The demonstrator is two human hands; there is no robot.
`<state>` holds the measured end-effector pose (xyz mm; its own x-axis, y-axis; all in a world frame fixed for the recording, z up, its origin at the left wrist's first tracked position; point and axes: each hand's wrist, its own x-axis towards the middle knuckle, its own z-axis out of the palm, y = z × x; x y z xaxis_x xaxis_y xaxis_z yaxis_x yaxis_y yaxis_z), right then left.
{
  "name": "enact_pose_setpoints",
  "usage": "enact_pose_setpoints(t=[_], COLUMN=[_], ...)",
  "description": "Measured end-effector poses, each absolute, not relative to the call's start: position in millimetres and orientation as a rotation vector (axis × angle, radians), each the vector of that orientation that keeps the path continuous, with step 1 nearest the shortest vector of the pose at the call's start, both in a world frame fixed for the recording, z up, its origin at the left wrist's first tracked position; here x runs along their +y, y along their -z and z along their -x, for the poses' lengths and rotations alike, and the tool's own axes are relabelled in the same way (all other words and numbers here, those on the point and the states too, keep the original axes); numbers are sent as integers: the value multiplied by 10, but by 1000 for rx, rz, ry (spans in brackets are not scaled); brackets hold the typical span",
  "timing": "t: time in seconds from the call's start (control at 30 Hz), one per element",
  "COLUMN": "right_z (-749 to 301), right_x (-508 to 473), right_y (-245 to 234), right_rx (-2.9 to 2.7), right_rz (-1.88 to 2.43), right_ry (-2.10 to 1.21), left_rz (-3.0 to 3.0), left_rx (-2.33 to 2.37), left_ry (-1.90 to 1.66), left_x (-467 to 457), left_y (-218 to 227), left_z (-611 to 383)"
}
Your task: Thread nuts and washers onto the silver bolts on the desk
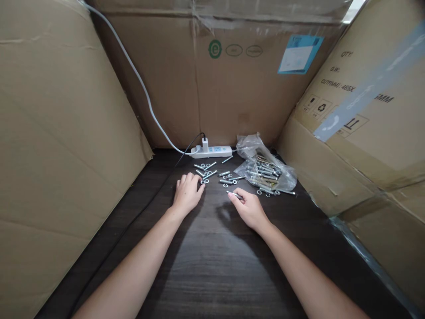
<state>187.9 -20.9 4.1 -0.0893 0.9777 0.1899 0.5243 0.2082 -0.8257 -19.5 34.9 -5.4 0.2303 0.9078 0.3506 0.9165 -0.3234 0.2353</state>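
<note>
My right hand (248, 207) is raised a little over the dark table, pinching a slim silver bolt (230, 192) between thumb and fingers. Part of that bolt is hidden by the fingers. My left hand (187, 191) rests palm down on the tabletop, its fingers loosely apart. Its fingertips reach the near edge of a loose group of bolts (210, 175), metal sleeves and washers (206, 180); whether they touch one is unclear. Between the hands and farther back lies a second group, with a sleeve (226, 181) and a washer (225, 185).
A clear plastic bag (285, 177) of bolts lies open at the back right, with loose bolts and washers before it. A white power strip (215, 154) with a plug stands behind. A black cable (146, 204) crosses the left side. Cardboard boxes (66, 133) wall in three sides.
</note>
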Motion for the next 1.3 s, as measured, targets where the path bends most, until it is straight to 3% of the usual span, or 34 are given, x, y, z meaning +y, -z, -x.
enact_pose_setpoints(t=[0.7,1.3], right_z=[-1891,-1887], right_x=[-201,-212], right_y=[-52,-68], right_rx=[-1788,-1884], right_rz=[1412,1406], right_ry=[-710,-686], left_rz=[3018,3056], left_rx=[-1420,-1466], left_ry=[675,795], left_x=[182,169], left_y=[-71,-49], left_z=[188,127])
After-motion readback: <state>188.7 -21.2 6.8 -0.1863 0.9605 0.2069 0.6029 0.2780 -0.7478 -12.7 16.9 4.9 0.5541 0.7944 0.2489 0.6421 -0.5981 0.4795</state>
